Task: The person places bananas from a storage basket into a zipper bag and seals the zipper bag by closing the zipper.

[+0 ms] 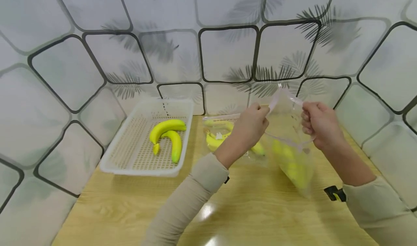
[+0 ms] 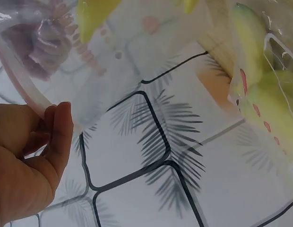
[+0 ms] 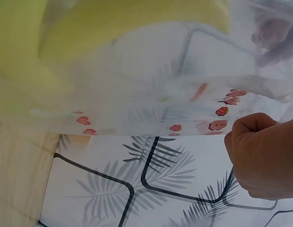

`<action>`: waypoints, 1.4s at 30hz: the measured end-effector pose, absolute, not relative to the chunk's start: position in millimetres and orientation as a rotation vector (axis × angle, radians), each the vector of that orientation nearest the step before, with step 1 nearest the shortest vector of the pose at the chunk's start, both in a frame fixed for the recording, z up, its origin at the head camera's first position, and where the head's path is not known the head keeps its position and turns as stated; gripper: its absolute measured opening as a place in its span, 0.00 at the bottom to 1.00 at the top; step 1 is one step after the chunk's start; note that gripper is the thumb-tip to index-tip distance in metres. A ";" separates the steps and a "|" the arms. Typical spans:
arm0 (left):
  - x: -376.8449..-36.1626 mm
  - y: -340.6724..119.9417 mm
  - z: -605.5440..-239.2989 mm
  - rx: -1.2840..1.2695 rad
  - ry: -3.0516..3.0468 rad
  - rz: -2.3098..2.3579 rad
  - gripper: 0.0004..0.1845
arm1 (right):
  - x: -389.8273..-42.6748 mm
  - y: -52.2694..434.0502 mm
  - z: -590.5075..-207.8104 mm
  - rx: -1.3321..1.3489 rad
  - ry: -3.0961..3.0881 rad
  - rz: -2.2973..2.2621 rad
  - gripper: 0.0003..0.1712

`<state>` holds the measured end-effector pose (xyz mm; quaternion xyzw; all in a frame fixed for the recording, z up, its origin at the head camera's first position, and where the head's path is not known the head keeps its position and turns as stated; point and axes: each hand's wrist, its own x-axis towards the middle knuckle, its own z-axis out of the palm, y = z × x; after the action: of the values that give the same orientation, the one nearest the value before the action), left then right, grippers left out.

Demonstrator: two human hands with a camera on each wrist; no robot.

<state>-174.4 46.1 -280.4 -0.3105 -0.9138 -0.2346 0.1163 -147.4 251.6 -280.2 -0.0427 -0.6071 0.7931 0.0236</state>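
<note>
On a pale wooden table (image 1: 254,217) set against a wall patterned with palm leaves and black outlines, a white plastic basket (image 1: 130,166) sits at the left, holding two yellow bananas (image 1: 167,135) that lie side by side on its slotted floor. Just right of the basket, a flat clear bag (image 1: 221,128) with more bananas inside lies on the tabletop, partly hidden behind the person's left forearm. At centre, the left hand (image 1: 252,124) is raised above the table, fingers curled and pinching one top edge of a second clear zip bag (image 1: 291,144); the left wrist view shows the thumb and fingers closed on the bag's pinkish seal strip. The zip bag hangs between the two hands, its mouth pulled apart and its lower end close to the table, though contact with the surface cannot be judged. Yellow bananas (image 1: 293,164) show blurred through the plastic, which carries small red heart and strawberry prints in the right wrist view. At right, the right hand (image 1: 319,124) grips the opposite top edge with clenched fingers. Both arms wear beige sleeves, with a dark strap visible at the right wrist.
</note>
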 end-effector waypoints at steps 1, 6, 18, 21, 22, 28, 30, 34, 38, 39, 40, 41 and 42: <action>-174.0 45.2 -281.5 -0.917 -2.679 -0.675 0.15 | -147.5 251.0 -280.9 -0.135 -1.866 2.452 0.12; -175.0 39.1 -289.5 -0.860 -2.673 -0.825 0.17 | -150.3 247.6 -286.0 -0.132 -1.849 2.507 0.13; -177.7 27.3 -292.9 -0.892 -2.546 -1.286 0.19 | -152.9 240.2 -279.5 -0.146 -1.768 2.581 0.11; -175.3 26.7 -288.7 -0.908 -2.581 -1.267 0.20 | -153.2 242.9 -276.6 -0.169 -1.727 2.581 0.11; -175.4 26.7 -289.6 -0.913 -2.589 -1.251 0.20 | -153.8 244.3 -276.5 -0.178 -1.718 2.582 0.11; -177.9 24.2 -302.1 -0.920 -2.664 -1.204 0.22 | -157.5 245.9 -286.2 -0.186 -1.756 2.583 0.13; -179.2 21.6 -306.5 -0.927 -2.678 -1.202 0.23 | -159.3 243.7 -291.7 -0.169 -1.768 2.593 0.15; -183.3 9.5 -313.3 -0.912 -2.740 -1.201 0.24 | -163.2 236.5 -302.2 -0.154 -1.761 2.631 0.17; -189.5 -15.0 -311.4 -0.833 -2.820 -1.121 0.23 | -166.2 226.6 -310.1 -0.148 -1.773 2.652 0.16; -191.1 -22.9 -309.4 -0.805 -2.834 -1.110 0.22 | -166.6 224.1 -311.5 -0.152 -1.778 2.657 0.15; -192.9 -31.5 -307.1 -0.775 -2.845 -1.079 0.22 | -166.8 221.7 -312.7 -0.160 -1.789 2.656 0.15; -194.8 -40.8 -305.2 -0.741 -2.852 -1.077 0.22 | -166.9 219.5 -313.9 -0.165 -1.801 2.655 0.14; -196.6 -50.6 -303.2 -0.704 -2.861 -1.083 0.23 | -166.7 217.3 -314.9 -0.173 -1.813 2.654 0.14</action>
<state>-196.6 -50.6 -303.2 -0.2243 -0.9114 -0.3450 0.0010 -166.7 217.3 -314.9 -0.0536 -0.5629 0.8239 -0.0385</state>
